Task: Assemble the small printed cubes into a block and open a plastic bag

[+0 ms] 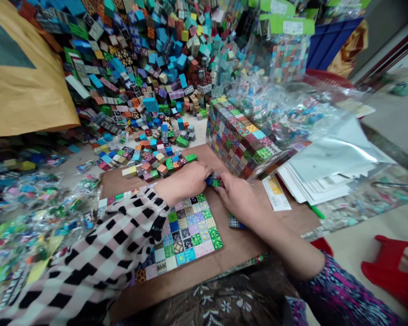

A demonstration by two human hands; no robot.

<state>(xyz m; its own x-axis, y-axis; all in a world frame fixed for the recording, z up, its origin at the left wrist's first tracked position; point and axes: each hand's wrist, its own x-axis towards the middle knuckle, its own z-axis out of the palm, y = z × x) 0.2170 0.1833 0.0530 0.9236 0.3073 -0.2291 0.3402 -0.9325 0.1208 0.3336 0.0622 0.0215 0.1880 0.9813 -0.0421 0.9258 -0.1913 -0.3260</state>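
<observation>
Small patterned blocks, dark blue and green, sit between my two hands over the brown board. My left hand is closed, its fingertips pinching the blocks from the left. From the other side, the thumb and fingers of my right hand grip the green end. Below my left hand lies a flat sheet of colourful patterned squares, partly covered by my checked sleeve. Beneath my right wrist, a dark checked block shows in part. A row of loose blocks lies just beyond my left hand.
Behind the board rises a large heap of blocks. A box-shaped stack of patterned squares stands beyond my right hand. Clear plastic bags, white sheets and a green pen are at right. A red stool stands lower right.
</observation>
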